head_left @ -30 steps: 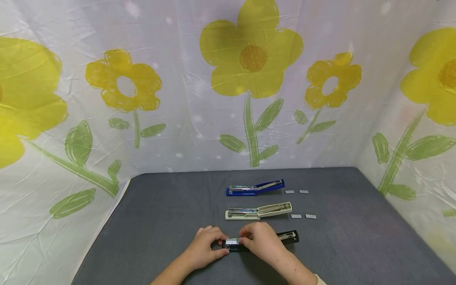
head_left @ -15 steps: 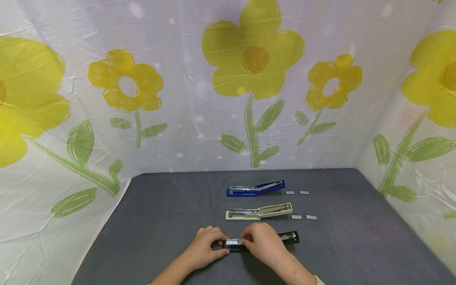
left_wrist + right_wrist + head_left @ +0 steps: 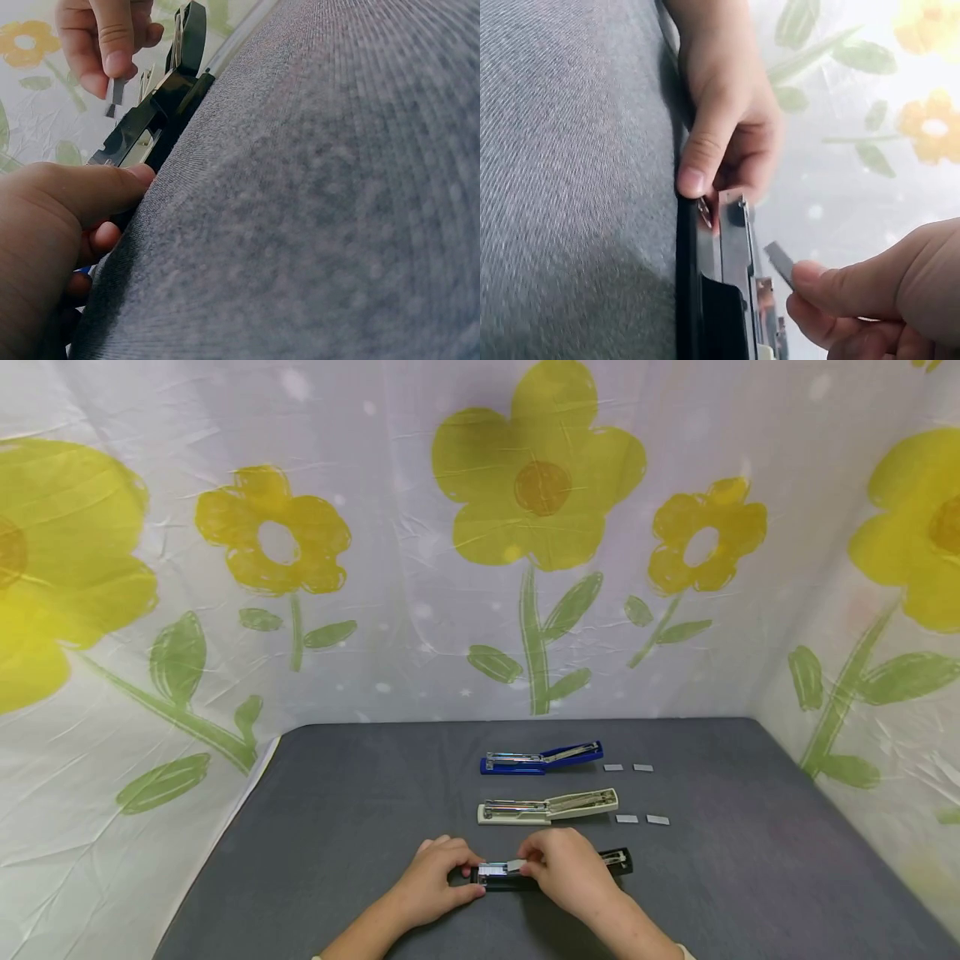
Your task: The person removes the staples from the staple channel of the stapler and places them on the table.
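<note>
In the head view an opened black stapler lies nearest the person, its top cover tilted back to the right. My left hand grips its left end between thumb and fingers, steadying it on the cloth. A pale ribbed strip shows at that end of the metal channel. Above the channel my right hand pinches a short grey strip of staples by one end. In the right wrist view the strip of staples is held tilted, apart from the black stapler.
Behind lie an opened cream stapler and an opened blue stapler. Two staple strips lie right of the cream one, two more beside the blue. Grey cloth covers the table; a flowered curtain hangs around.
My right hand has drawn slightly to the right along the black stapler, and the staple strip in its fingers has come into clearer view. My left hand keeps its grip.
</note>
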Available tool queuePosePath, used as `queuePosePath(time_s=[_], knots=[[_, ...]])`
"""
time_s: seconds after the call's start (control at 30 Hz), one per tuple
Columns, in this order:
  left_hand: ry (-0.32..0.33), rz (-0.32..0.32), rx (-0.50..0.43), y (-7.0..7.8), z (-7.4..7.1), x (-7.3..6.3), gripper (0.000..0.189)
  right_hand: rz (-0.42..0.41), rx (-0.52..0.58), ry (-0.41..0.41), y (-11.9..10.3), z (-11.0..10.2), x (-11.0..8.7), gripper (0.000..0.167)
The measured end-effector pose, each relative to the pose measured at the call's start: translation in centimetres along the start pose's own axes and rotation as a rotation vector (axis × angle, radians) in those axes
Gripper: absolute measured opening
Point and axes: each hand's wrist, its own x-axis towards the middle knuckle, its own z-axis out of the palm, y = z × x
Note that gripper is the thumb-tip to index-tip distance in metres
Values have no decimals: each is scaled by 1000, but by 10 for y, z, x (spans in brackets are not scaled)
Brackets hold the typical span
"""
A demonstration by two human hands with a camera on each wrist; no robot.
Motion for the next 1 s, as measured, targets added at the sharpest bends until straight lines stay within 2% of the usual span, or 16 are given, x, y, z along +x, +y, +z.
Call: queuePosePath(time_s=[0.27, 0.53, 0.77, 1.0], knots=[[-4, -9, 7, 2, 1, 0, 20, 59, 69, -8, 5, -16, -8, 8], [-19, -21, -12, 2, 0, 0, 20, 70, 51, 65, 9, -29, -16, 12], [-2, -13, -3, 3, 0, 1, 20, 162, 63, 94, 14, -44, -24, 11], [-14, -28, -12, 3, -1, 1, 20, 274, 67, 129, 19, -56, -33, 15]])
